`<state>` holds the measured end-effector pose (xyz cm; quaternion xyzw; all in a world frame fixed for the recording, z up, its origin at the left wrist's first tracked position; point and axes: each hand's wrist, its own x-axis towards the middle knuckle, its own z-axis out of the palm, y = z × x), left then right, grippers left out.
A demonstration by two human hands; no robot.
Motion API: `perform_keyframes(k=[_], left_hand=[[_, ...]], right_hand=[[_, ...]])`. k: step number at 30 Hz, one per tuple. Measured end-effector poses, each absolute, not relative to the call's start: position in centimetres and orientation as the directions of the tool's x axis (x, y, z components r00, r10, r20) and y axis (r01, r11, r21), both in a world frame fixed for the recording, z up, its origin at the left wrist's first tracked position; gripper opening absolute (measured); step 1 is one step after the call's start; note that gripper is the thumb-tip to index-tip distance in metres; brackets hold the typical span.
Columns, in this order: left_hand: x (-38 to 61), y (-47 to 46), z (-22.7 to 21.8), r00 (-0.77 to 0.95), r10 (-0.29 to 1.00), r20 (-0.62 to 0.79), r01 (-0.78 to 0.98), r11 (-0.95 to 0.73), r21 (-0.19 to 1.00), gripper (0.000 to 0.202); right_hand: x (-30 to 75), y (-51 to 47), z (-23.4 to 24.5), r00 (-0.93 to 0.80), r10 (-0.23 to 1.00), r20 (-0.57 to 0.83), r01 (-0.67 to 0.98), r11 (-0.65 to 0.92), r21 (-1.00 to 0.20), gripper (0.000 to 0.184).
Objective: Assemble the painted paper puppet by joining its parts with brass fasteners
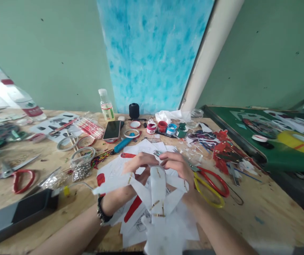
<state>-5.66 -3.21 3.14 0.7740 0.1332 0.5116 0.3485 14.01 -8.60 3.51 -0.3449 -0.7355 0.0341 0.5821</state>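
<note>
Plywood tabletop (260,210) spreads beneath everything, littered round its edges. Overlapping white sheets (112,173), some carrying line drawings and red shapes, cover its middle. On top of them, at the centre of the clock, is a white jointed cutout (158,189), its narrow body running from 12 down to 6 o'clock and limb pieces angling off to either side. A long grey box (21,216) sits between 8 and 9 o'clock. Left hand (137,165) and right hand (177,165) come in at 11 and 1, fingers bent towards each other at the cutout's upper end; the thumbs are hidden, so I cannot tell whether either one pinches it. Red-and-yellow handles (219,179) lie just beside the right hand at 3. Towards 11 rests a phone (112,130); small paint jars (162,127) line up from 12 to 1. Tiny brass fasteners (155,204) dot the cutout's joints.
</note>
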Motion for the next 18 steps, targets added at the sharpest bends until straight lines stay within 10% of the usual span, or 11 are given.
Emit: perform_keyframes(k=[18], left_hand=[[-5.3, -3.2, 2.8, 0.432, 0.682, 0.589, -0.171, -0.580, 0.797, 0.018]], right_hand=[[13.8, -8.4, 4.2, -0.083, 0.564, 0.822, 0.405, 0.772, -0.489, 0.031]])
